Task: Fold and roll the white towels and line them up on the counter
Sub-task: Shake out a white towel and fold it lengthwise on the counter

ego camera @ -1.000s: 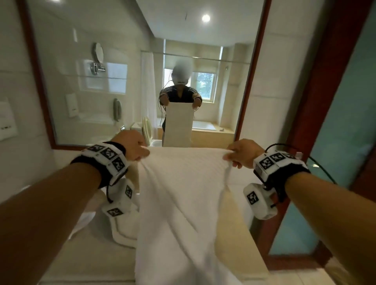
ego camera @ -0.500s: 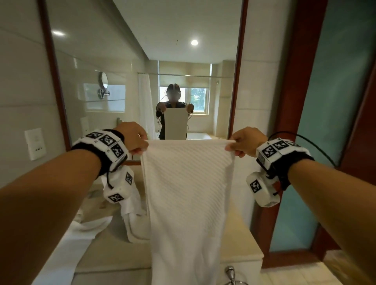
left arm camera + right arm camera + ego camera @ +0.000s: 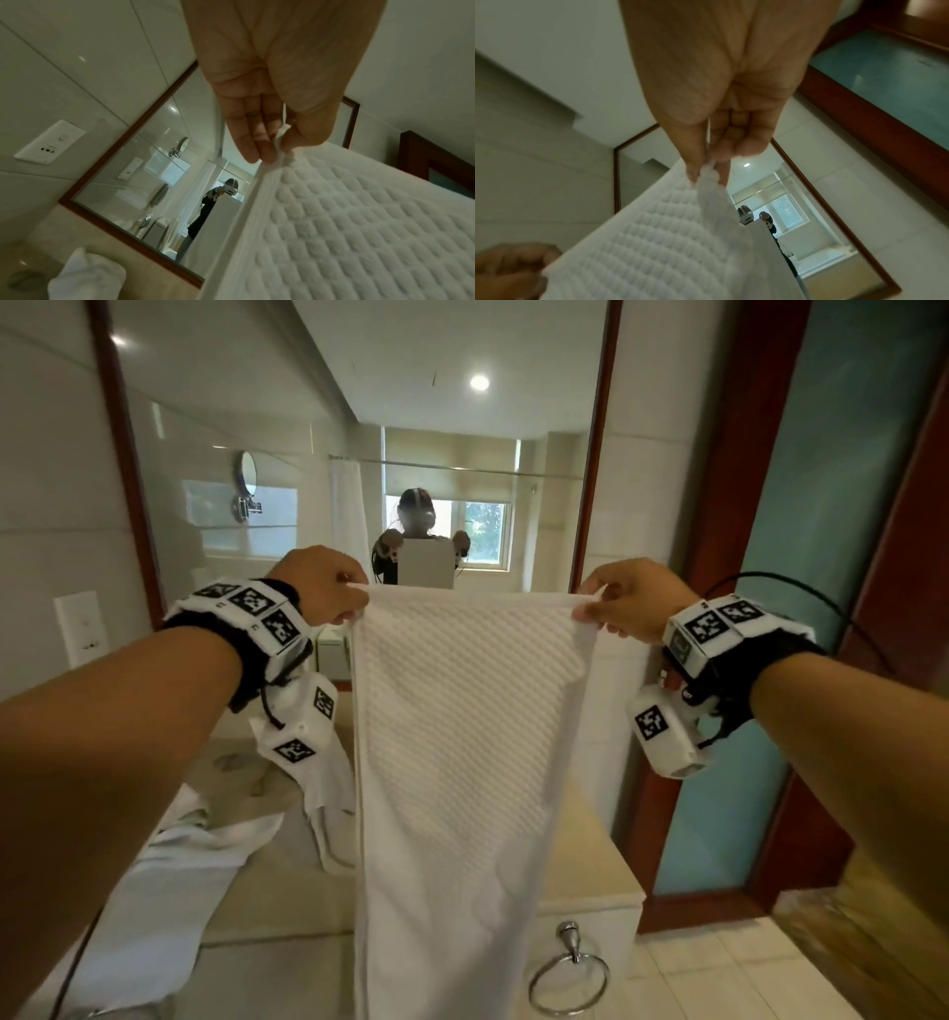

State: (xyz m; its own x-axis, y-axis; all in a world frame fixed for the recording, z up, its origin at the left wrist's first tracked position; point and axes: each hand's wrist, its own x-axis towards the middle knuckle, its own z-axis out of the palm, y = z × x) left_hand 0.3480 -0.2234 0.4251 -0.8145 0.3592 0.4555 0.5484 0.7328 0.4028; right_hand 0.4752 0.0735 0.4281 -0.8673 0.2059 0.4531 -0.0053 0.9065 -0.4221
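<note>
Towel held up by its two top corners in front of the mirror [image 3: 359, 428], above the desk [image 3: 580, 855].

The towel [image 3: 462, 737] is hung full length, its lower part draped past the desk edge and out of view below. More white towels [image 3: 169, 875] are seen lying loose on the desk to the left, none rolled. One top corner is pinched by the left hand [image 3: 318, 588], the other by the right hand [image 3: 631, 598]; each grip is narrow, thumb against fingertips on the hem only. Risk judged: so little cloth is held that a corner could slip during the fold, and the halves would then be laid down crooked. The hanging end could be snagged on the towel ring [image 3: 567, 983].
</note>
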